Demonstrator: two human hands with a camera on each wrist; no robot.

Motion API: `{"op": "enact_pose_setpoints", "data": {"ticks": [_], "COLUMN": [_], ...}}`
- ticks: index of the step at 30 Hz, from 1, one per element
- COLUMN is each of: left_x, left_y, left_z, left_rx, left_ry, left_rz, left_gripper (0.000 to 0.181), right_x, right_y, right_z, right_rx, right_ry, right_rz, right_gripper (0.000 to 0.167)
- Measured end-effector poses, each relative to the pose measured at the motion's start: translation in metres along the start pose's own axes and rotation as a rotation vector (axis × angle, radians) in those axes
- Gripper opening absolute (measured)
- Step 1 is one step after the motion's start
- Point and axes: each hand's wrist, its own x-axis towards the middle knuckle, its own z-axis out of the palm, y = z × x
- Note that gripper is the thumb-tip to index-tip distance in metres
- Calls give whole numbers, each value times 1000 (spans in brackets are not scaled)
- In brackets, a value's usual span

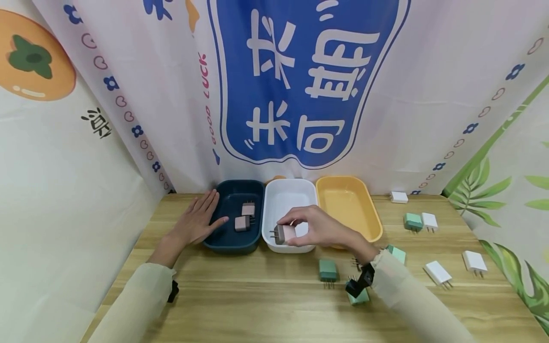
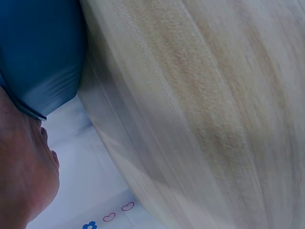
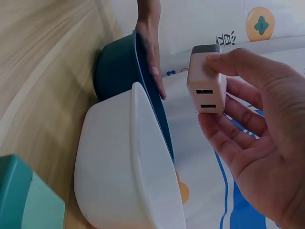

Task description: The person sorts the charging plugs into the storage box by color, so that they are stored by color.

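A pink charger with a grey end (image 1: 285,234) is pinched between the thumb and fingers of my right hand (image 1: 315,227), above the white bin (image 1: 274,247). In the right wrist view the charger (image 3: 206,83) shows two USB slots, and my right hand (image 3: 267,114) grips it from the side. My left hand (image 1: 195,221) rests with straight fingers on the left rim of the dark blue bin (image 1: 231,248). Inside that bin lie two pink and grey chargers (image 1: 242,223). In the left wrist view part of my left hand (image 2: 26,167) is beside the blue bin (image 2: 43,57).
A yellow bin (image 1: 349,205) stands right of the white one. Green chargers (image 1: 328,269) lie near my right forearm, with another green one (image 1: 413,221) farther right. Several white chargers (image 1: 437,273) are spread on the table's right side. A printed curtain (image 1: 399,119) hangs behind the bins.
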Motion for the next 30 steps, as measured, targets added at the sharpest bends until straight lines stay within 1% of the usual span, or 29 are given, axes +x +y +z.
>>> {"op": "enact_pose_setpoints", "data": {"ticks": [6, 11, 16, 23, 30], "left_x": [0, 0, -1, -1, 0], "left_y": [-1, -2, -2, -1, -2], "left_z": [1, 1, 0, 0, 1], "left_rx": [-9, -10, -8, -4, 0], "left_ry": [7, 13, 8, 14, 11], "left_rz": [6, 6, 4, 6, 4], "left_gripper": [94, 94, 95, 95, 94], "right_x": [11, 21, 30, 42, 50], "right_y": [4, 9, 12, 14, 20], "right_z": [8, 15, 23, 35, 46], "right_rx": [77, 131, 150, 155, 155], "right_ry": [18, 50, 83, 101, 127], "right_rz": [45, 51, 51, 68, 111], "right_gripper": [42, 43, 43, 43, 45]}}
